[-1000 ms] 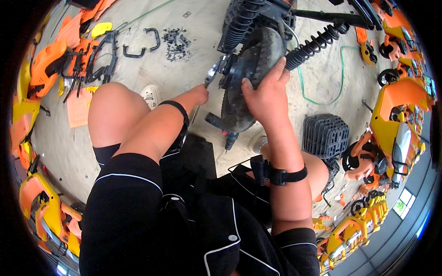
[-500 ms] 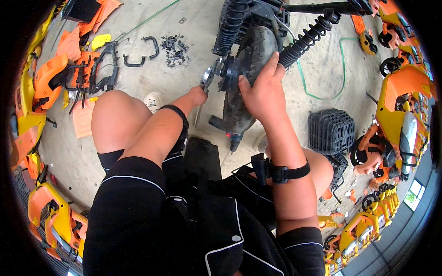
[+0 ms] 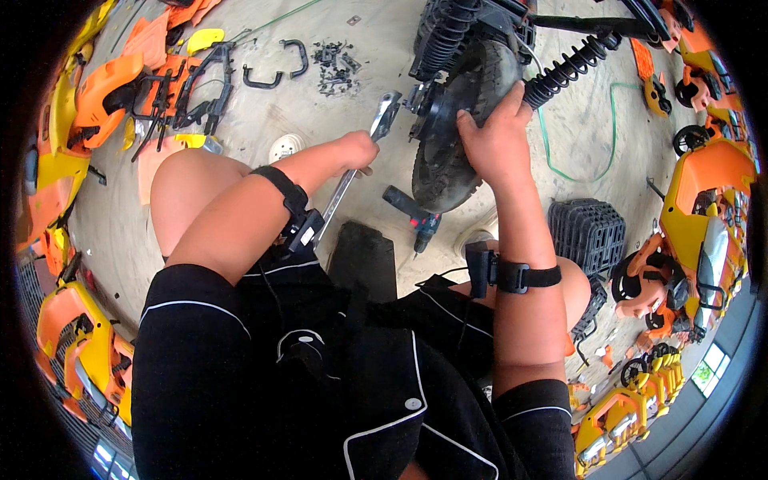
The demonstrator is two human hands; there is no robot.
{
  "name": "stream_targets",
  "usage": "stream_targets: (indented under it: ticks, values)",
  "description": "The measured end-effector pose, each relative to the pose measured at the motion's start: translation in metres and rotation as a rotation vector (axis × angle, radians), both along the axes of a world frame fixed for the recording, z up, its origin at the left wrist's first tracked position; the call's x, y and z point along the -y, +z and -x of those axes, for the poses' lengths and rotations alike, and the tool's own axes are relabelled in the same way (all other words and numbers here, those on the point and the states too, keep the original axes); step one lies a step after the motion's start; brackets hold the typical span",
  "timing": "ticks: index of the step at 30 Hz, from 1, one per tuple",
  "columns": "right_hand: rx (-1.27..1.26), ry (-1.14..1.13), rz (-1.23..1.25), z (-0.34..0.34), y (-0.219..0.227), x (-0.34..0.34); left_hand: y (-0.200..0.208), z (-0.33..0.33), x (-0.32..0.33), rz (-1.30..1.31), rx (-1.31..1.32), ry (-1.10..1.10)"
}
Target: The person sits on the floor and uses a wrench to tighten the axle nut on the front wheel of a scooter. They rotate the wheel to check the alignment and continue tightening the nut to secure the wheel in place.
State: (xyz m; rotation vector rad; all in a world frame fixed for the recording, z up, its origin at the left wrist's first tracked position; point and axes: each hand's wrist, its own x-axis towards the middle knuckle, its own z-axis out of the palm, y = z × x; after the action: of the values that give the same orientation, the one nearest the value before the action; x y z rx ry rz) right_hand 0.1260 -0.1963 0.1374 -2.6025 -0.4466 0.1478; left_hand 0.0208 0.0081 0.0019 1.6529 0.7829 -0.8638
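My left hand [image 3: 358,150] is closed around a long silver wrench [image 3: 341,200]. The wrench head points up, to the left of the wheel hub and apart from it. My right hand [image 3: 498,142] grips the black tyre of a wheel [image 3: 442,182], thumb on the tread's near side and fingers over its right side. The wheel is fixed to a dark vehicle frame with a spring shock absorber [image 3: 445,46] on its left. Another shock absorber [image 3: 570,70] slants out to the right of the tyre. Below the wheel, a cordless drill [image 3: 424,234] lies on the floor.
Small black bolts and parts [image 3: 336,68] lie in a pile beside two curved black handles [image 3: 298,58]. Orange and yellow body panels [image 3: 104,92] crowd the left. A black crate [image 3: 588,232] stands at the right, near a green hose [image 3: 578,178] and yellow scooters [image 3: 688,180].
My left hand has drawn the wrench away from the wheel hub, to the left, and turned it. My right hand stays on the tyre. The whole view has shifted a little.
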Motion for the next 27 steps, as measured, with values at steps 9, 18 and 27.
stream_targets:
  ticks: [9, 18, 27]
  values:
    - [0.047, -0.001, 0.063, 0.004, -0.003, -0.004, 0.032, -0.003, -0.002, 0.083, 0.053, -0.115]
    - [0.023, -0.022, 0.076, 0.004, -0.005, -0.006, 0.067, -0.005, 0.003, 0.190, 0.110, -0.046]
    - [0.093, -0.009, 0.086, 0.003, -0.010, -0.002, 0.061, -0.006, 0.003, -0.034, 0.220, -0.388]
